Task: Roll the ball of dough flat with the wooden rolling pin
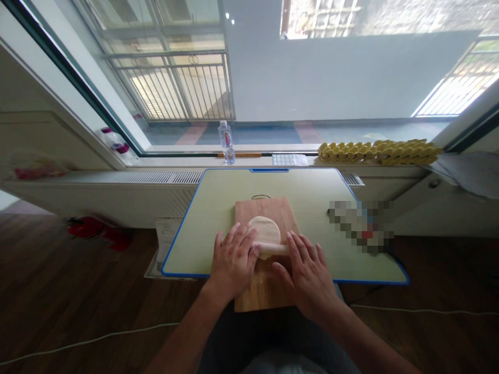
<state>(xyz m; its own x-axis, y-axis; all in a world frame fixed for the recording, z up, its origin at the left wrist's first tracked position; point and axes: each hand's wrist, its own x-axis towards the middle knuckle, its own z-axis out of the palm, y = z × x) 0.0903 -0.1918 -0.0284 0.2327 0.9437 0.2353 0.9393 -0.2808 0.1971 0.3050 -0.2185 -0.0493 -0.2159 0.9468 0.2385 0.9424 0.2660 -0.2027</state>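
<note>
The left hand (234,257) and right hand (311,267) hide the ends of the rolling pin (273,249) over the cutting board (263,291); right of the board, a pixelated object (360,226) is unidentifiable; beyond the board, lettering on the bottle (226,143) is illegible.

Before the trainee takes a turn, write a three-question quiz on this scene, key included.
1. True or false: the left hand and the right hand both touch the rolling pin.
2. On the window sill, where is the bottle relative to the yellow bundle: A) left, B) right, C) on top?
3. Fill in: the flattened dough lies on a wooden ____.

Key: 1 true; 2 A; 3 board.
</note>
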